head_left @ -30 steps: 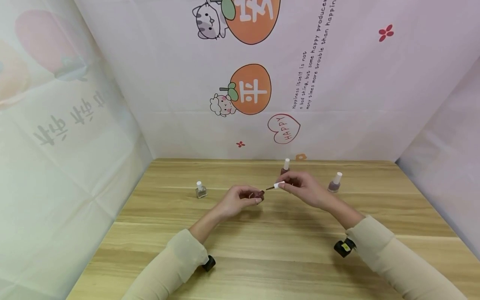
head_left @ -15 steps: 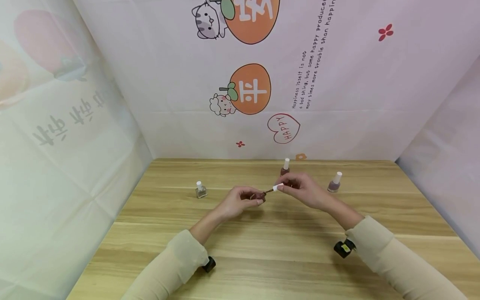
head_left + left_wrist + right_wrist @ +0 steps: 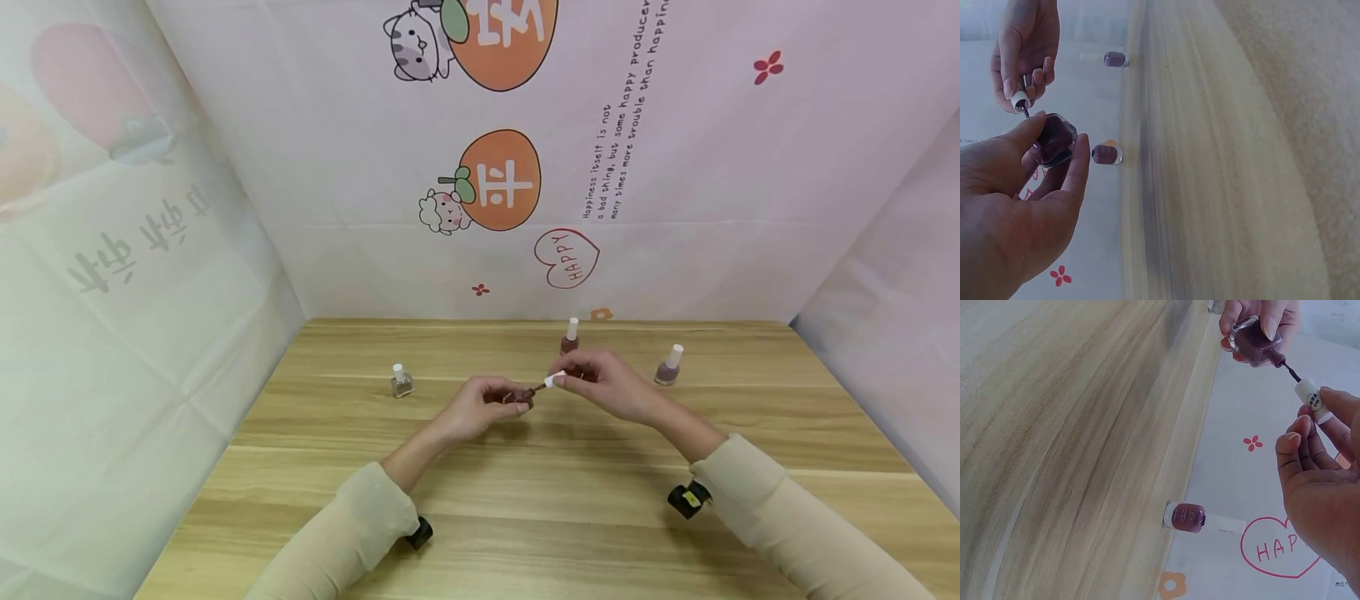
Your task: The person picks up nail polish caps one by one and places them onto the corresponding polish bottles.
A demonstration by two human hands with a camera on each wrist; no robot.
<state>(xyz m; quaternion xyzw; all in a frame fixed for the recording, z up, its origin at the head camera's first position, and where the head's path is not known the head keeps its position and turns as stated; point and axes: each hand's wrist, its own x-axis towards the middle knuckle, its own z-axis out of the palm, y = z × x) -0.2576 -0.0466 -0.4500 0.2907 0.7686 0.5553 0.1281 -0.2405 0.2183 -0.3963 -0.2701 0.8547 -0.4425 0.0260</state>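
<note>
My left hand point(image 3: 476, 408) grips a small glass bottle of dark plum nail polish point(image 3: 1255, 341), tilted with its open neck toward the right. Between thumb and fingers, my right hand point(image 3: 606, 387) pinches the white brush cap point(image 3: 1314, 400). A thin dark brush stem point(image 3: 1293, 373) runs from that cap to the bottle's mouth, its tip hidden at or inside the neck. Both hands are held over the wooden table. Just behind the right hand stands a capped reddish-brown nail polish bottle point(image 3: 570, 342).
A capped mauve polish bottle point(image 3: 667, 371) stands to the right. On the left is a clear, greyish bottle with a white cap point(image 3: 402, 383). The wooden table point(image 3: 525, 517) ends at a printed white cloth backdrop point(image 3: 360, 250), with more cloth at both sides.
The brush, a short way off the bottle's mouth a second ago, has moved left and down to the neck, its tip now out of sight. The left hand has shifted slightly right and down.
</note>
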